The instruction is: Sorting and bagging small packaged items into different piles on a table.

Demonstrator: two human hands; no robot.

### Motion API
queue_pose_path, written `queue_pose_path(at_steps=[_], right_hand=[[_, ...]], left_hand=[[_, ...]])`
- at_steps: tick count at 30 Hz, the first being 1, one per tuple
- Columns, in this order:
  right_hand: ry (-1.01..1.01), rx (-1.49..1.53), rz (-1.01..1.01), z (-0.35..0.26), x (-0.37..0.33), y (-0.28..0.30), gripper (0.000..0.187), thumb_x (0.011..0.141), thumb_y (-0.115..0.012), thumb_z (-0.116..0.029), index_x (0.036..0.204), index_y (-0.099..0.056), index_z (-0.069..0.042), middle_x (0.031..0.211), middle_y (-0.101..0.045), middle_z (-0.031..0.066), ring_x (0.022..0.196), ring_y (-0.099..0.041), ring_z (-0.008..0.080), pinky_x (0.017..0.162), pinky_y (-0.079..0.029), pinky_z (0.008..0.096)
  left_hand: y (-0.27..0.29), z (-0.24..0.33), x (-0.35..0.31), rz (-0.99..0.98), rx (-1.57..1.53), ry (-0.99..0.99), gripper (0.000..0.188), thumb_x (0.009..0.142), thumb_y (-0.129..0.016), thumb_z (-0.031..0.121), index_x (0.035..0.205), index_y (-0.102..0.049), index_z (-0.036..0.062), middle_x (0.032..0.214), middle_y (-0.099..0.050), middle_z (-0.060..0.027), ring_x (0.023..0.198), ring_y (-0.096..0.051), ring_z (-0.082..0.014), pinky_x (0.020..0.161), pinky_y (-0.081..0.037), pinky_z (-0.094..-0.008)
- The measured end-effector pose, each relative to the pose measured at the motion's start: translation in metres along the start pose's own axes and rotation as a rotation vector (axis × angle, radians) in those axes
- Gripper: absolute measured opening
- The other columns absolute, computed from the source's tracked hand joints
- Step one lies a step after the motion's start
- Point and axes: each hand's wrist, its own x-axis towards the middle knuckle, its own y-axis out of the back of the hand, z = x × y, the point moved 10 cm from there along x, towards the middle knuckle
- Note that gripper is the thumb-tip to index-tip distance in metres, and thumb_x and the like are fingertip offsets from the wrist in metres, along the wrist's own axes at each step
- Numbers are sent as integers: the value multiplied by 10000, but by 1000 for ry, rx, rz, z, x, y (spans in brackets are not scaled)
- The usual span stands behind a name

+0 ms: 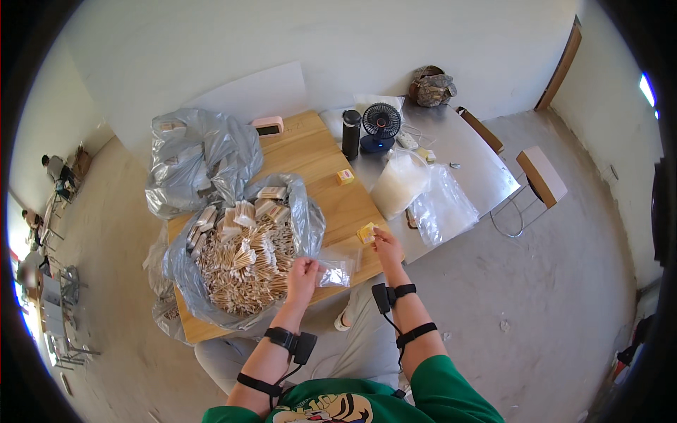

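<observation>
I read the step as bagging. Beyond my left grip (303, 271), one grey sack (243, 261) of countless wooden sticks lies on the counter (317, 158). That grip is clamped on one clear pouch (337, 271). My right grip (386, 243) pinches one yellow box (366, 233). Next: open the pouch squarely.

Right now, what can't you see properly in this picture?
Head view only:
- Small yellow box: the right hand touches it; its print is too small.
- Clear little bag in the left hand: contents blurred.
- Bottom of the stick pile: hidden by the grey bag.
- People at the left edge: tiny, bent by the lens.
</observation>
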Motion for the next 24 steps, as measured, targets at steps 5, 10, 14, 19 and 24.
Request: queue_pose_path(at_steps=[5, 10, 14, 19, 24], right_hand=[[18, -386, 97, 21, 16, 12, 297, 782, -522, -90, 1049, -653, -88, 827, -628, 157, 713, -612, 250, 664, -478, 323], [158, -669, 101, -5, 8, 1, 331, 728, -515, -62, 1021, -664, -99, 864, -581, 196, 841, -570, 340, 750, -452, 389], [154, -723, 71, -16, 4, 0, 322, 727, -511, -62, 1012, -660, -77, 834, -580, 188, 822, -570, 341, 744, -450, 391], [504, -868, 0, -54, -47, -49, 375, 771, -538, -123, 1137, -555, -46, 1045, -566, 195, 1028, -513, 358, 875, -410, 418], [722, -1004, -201, -49, -98, -108, 406, 822, -510, -165, 1207, -506, -38, 1217, -493, 198, 1178, -422, 353, 989, -316, 442]], left_hand=[[-30, -30, 31, -82, 201, 12, 92, 876, -533, 95, 898, -509, 9, 761, -648, -86, 570, -551, -120, 525, -430, -266], [-39, -32, 41, -38, 544, -129, 105, 835, -504, 31, 936, -504, 6, 783, -624, -159, 764, -619, -312, 692, -466, -384], [-42, -47, 44, 17, 607, -78, 146, 840, -489, 32, 982, -488, 0, 832, -626, -176, 806, -623, -313, 712, -470, -382], [-37, -55, 46, 91, 623, -87, 147, 848, -460, 61, 983, -471, 5, 815, -585, -200, 781, -576, -356, 683, -448, -424], [-49, -73, 43, 10, 246, 244, 211, 877, -408, 77, 1069, -470, 17, 984, -563, -262, 933, -557, -379, 777, -440, -410]])
